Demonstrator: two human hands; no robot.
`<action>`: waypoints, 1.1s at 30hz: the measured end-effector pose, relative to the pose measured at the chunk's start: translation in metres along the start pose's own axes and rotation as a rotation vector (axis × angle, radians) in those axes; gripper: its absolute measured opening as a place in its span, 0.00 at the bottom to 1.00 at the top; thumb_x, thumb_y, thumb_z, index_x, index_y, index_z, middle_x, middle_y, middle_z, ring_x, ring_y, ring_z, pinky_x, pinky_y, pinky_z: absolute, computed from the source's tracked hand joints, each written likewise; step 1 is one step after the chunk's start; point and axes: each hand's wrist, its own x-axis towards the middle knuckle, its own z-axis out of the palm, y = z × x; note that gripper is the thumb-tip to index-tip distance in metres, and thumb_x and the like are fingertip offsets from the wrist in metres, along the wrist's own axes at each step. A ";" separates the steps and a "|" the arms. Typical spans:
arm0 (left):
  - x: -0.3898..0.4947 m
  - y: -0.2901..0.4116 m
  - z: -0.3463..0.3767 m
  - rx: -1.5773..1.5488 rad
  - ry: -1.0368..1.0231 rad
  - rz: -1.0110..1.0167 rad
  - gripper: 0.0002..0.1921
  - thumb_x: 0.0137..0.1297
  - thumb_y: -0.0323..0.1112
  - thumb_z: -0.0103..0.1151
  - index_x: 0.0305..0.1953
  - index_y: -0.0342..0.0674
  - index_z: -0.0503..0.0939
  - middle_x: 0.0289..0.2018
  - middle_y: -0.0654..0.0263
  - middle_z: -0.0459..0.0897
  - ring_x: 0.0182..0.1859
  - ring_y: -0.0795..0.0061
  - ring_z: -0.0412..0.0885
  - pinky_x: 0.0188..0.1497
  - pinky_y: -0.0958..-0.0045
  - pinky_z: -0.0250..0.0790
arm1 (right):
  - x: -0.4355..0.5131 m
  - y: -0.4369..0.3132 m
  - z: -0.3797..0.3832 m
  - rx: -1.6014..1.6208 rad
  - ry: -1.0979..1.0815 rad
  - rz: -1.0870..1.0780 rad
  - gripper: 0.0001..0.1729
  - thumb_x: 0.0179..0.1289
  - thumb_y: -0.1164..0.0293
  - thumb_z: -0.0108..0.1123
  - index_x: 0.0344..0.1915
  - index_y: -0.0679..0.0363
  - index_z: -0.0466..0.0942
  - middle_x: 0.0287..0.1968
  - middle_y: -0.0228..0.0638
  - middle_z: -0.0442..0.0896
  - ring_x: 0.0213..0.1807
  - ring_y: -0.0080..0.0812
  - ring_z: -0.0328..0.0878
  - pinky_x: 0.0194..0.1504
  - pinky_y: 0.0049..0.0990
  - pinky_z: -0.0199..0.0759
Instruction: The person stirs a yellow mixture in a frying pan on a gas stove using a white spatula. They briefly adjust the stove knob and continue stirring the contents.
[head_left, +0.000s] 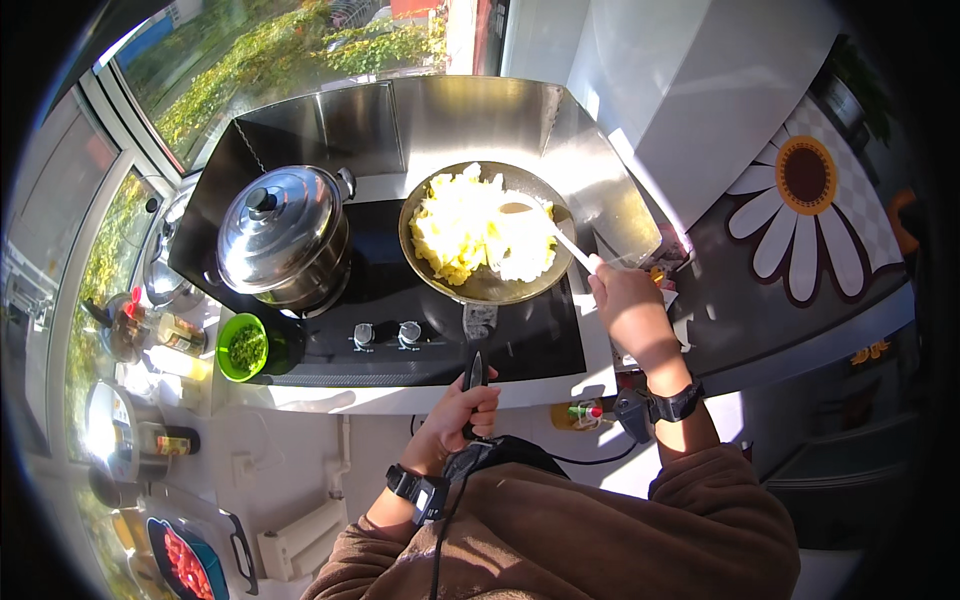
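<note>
A frying pan (495, 291) sits on the right side of the black gas cooktop (375, 262). Pale yellow pieces of food, which look like scrambled egg (454, 247), fill much of it, partly washed out by sunlight. My left hand (459, 412) grips the pan's black handle (478, 367) near the cooktop's front edge. In my right hand (630, 304) is the light handle of a cooking spoon or spatula (571, 246). Its head rests among the food at the pan's right, and its exact shape is hard to make out in the glare.
A lidded steel pot (281, 232) stands on the left burner. Near the left front corner is a green bowl (241, 346) of chopped greens. Metal splash guards (480, 112) wall the back. Condiment bottles (180, 334) and a teal container (187, 559) of red pieces are at left.
</note>
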 end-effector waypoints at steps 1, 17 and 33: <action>0.000 0.000 0.000 -0.011 0.001 -0.005 0.11 0.66 0.24 0.48 0.46 0.47 0.67 0.18 0.77 0.57 0.15 0.89 0.52 0.15 0.83 0.44 | 0.015 0.008 0.013 0.024 0.029 -0.017 0.11 0.64 0.68 0.52 0.37 0.63 0.78 0.23 0.48 0.78 0.27 0.48 0.78 0.32 0.41 0.72; 0.000 0.001 0.000 0.007 0.009 -0.014 0.11 0.66 0.25 0.48 0.46 0.49 0.67 0.18 0.77 0.57 0.15 0.89 0.52 0.16 0.83 0.43 | 0.033 -0.014 0.045 -0.098 -0.140 -0.282 0.11 0.60 0.72 0.52 0.40 0.60 0.80 0.25 0.43 0.81 0.28 0.44 0.81 0.28 0.35 0.74; -0.002 0.003 0.001 -0.001 -0.028 -0.034 0.12 0.65 0.25 0.51 0.46 0.49 0.65 0.19 0.75 0.58 0.16 0.88 0.53 0.17 0.83 0.46 | -0.068 -0.032 -0.038 -0.293 -0.113 -0.188 0.17 0.59 0.71 0.56 0.50 0.55 0.78 0.19 0.34 0.75 0.20 0.37 0.76 0.22 0.34 0.69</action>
